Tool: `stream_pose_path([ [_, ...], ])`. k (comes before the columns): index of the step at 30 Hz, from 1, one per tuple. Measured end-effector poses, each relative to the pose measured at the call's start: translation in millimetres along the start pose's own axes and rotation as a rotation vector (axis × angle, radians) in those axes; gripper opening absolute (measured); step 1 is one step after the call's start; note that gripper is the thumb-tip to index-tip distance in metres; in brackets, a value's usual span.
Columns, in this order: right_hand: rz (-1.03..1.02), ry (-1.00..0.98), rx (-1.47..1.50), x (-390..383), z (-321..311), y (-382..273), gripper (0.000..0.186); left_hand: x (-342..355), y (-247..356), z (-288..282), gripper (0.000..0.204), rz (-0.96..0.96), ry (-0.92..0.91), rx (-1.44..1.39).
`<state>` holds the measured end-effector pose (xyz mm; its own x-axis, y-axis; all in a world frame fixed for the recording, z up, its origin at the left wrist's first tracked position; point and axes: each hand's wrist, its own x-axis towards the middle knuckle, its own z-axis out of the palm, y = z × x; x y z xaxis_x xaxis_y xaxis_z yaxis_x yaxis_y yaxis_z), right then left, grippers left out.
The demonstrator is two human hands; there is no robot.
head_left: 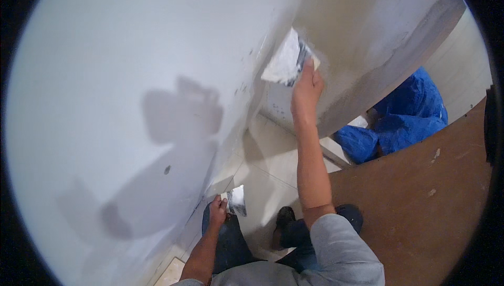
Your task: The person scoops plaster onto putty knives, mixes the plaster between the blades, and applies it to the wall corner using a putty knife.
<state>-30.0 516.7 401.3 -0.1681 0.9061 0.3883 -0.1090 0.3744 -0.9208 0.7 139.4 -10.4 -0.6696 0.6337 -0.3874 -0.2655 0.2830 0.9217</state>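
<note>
My right hand [306, 94] is stretched forward and closed around the handle of a wide putty knife [284, 59]. White putty coats much of its blade, which lies at the inside corner where the white wall [105, 39] meets a greyish, partly plastered wall [362, 39]. Low down by my left knee, my left hand [217, 211] grips a second putty knife [238, 200]. White putty shows on that blade too, with dark metal along its lower part. The fingers of both hands partly hide the handles.
Blue plastic sacks [407, 120] lie beyond the plastered wall's lower edge at right. A brown board [404, 197] with pale spots spans the right side. Beneath me are light floor tiles [265, 149]. My shadow falls across the white wall, which has a small dark mark.
</note>
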Motion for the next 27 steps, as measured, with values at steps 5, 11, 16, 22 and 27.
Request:
stream_pose_path([
  [5,0.667,0.139,0.398,-64.2,-64.0,180.8,0.033,1.6,56.7,22.7,0.022,0.133,-0.059,0.224],
  [11,1.049,0.041,0.37,-158.0,-76.6,341.7,0.03,1.8,51.9,17.9,0.02,-0.128,-0.042,0.028],
  [16,1.079,-0.002,0.145,-188.4,-64.2,419.3,0.027,3.7,44.2,20.6,0.019,-0.22,-0.082,0.108],
  [22,1.146,-0.111,0.018,-220.7,6.4,500.9,0.028,6.4,3.5,-11.1,0.021,0.066,0.024,0.255],
  [27,1.094,0.019,-0.009,-180.6,-40.3,534.5,0.028,10.4,49.9,35.5,0.022,0.097,-0.073,0.323],
])
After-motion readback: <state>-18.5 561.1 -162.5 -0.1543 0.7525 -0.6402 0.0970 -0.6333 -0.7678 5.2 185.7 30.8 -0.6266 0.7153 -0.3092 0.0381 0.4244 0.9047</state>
